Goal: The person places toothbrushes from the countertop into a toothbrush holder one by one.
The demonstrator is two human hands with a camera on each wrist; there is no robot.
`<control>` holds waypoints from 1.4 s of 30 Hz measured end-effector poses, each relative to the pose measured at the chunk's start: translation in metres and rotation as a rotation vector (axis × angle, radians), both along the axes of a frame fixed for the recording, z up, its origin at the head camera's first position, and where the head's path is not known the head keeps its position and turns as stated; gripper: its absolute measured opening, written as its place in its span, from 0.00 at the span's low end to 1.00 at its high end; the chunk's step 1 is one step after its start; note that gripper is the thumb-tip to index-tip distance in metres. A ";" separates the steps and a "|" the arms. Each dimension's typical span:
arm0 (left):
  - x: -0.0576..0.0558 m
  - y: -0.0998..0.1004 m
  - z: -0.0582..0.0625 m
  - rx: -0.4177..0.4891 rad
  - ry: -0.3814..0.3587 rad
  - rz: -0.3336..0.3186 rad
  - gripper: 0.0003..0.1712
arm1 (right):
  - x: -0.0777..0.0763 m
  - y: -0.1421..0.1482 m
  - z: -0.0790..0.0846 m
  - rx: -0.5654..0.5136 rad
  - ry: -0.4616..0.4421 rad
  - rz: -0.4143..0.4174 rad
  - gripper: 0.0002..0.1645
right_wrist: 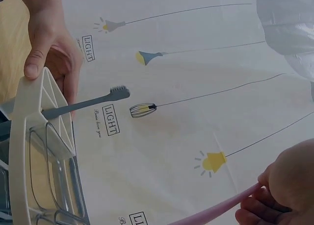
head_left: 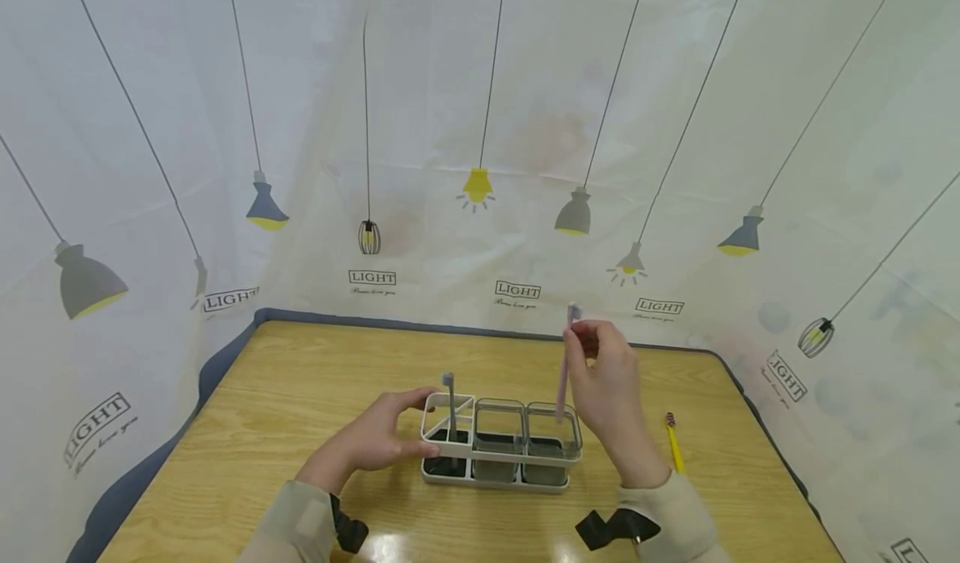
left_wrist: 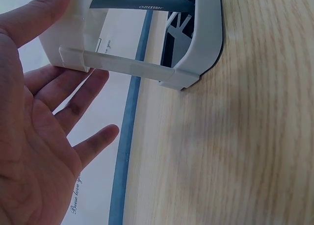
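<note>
A white toothbrush holder (head_left: 517,458) stands on the table, with two clear cups (head_left: 500,403) in its middle and right places. My left hand (head_left: 375,431) grips its left end, thumb on the near side and fingers behind; the left wrist view shows the white end (left_wrist: 73,59) between thumb and fingers. In the divided left section a grey toothbrush (right_wrist: 83,106) stands bristles up. Between thumb and fingertips, my right hand (head_left: 609,380) pinches a pink toothbrush (head_left: 562,380), bristles up, its lower end overlapping the right cup in the head view.
A yellow toothbrush (head_left: 675,449) with dark bristles lies on the wooden table (head_left: 360,346), right of the right forearm. Behind the table's far edge hangs a pale sheet (head_left: 435,88) printed with lamps. Black straps (head_left: 618,530) circle the sleeves.
</note>
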State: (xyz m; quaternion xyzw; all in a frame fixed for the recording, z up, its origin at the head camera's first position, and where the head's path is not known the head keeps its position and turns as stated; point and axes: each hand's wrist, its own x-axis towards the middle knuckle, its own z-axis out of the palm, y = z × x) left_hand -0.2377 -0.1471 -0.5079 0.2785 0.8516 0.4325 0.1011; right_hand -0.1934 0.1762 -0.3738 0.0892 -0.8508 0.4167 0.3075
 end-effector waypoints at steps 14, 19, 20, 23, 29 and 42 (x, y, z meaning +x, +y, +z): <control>0.003 -0.001 0.005 0.003 -0.033 0.002 0.48 | 0.002 -0.037 0.004 -0.058 0.026 0.100 0.06; 0.003 -0.002 0.004 0.011 -0.039 0.000 0.49 | 0.002 -0.051 0.000 -0.083 0.044 0.134 0.05; 0.004 -0.003 0.004 0.010 -0.042 0.000 0.49 | 0.002 -0.053 -0.002 -0.089 0.047 0.140 0.05; 0.003 -0.003 0.003 0.006 -0.037 -0.001 0.50 | 0.002 -0.061 -0.007 -0.108 0.058 0.155 0.04; 0.001 -0.002 0.002 0.012 -0.019 -0.005 0.50 | 0.003 -0.076 -0.015 -0.128 0.105 0.180 0.04; 0.000 -0.001 0.004 -0.008 -0.019 -0.007 0.50 | 0.001 -0.094 -0.033 -0.116 0.117 0.204 0.04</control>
